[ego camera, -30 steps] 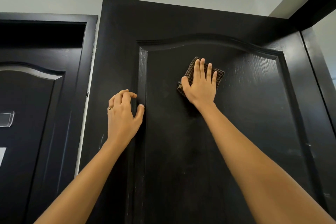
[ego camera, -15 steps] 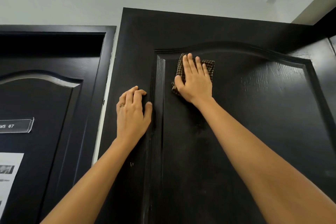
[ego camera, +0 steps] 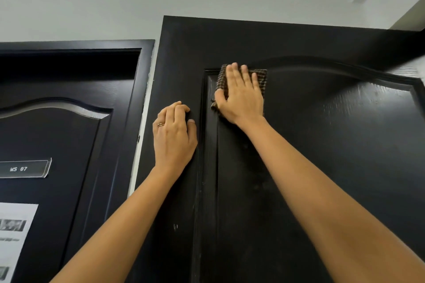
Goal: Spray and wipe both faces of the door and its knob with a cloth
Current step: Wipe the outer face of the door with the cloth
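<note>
A black panelled door (ego camera: pixel 322 156) stands open in front of me, filling the right half of the view. My right hand (ego camera: pixel 241 96) lies flat with straight fingers on a brown checked cloth (ego camera: pixel 261 79), pressing it against the top left corner of the door's recessed panel. My left hand (ego camera: pixel 174 133) rests on the door's left stile beside the panel moulding, fingers curled with their tips on the wood, a ring on one finger. The door knob and any spray bottle are out of view.
A second black door (ego camera: pixel 57 145) in its frame is at the left, bearing a nameplate (ego camera: pixel 23 169) marked WS 07 and a printed paper sheet (ego camera: pixel 13 236). White wall and ceiling lie above.
My right hand has slid the cloth left and up across the panel to its top left corner. The view has shifted, and my left hand stays on the stile.
</note>
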